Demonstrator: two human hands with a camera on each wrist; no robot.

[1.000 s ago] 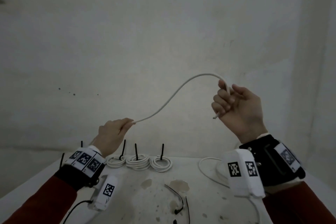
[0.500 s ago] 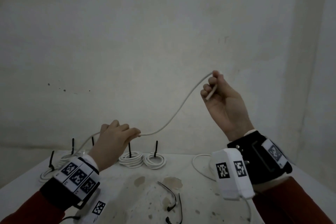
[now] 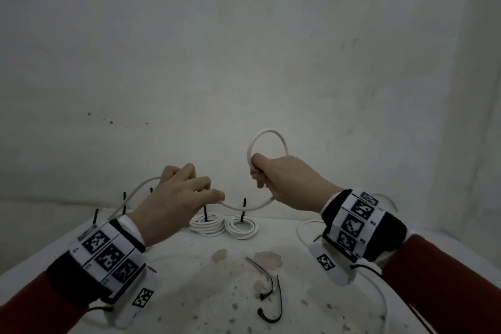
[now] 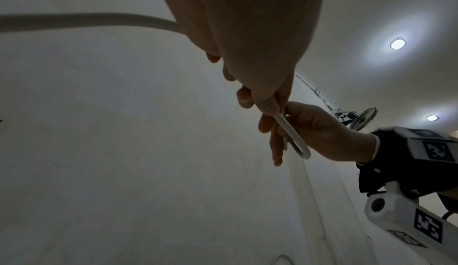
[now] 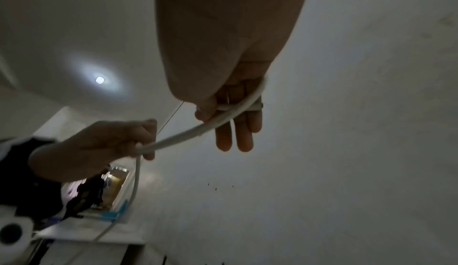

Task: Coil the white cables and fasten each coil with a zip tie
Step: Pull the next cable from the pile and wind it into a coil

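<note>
White cable (image 3: 267, 141), one loop, mid-air

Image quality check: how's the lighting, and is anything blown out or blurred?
Head view: dim and flat, white cable readable. Left wrist view: ceiling lamp flares, left hand is a soft, underlit mass. Right wrist view: a lamp halo, strong wide-angle bending, right hand underlit.

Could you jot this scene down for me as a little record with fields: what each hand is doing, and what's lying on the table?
left hand: left hand pinches the white cable
right hand: right hand grips the cable's first loop
finished: two tied coils at the back of the table, black zip ties upright
spare: loose zip ties near the front
progress: one loop so far, not yet tied
</note>
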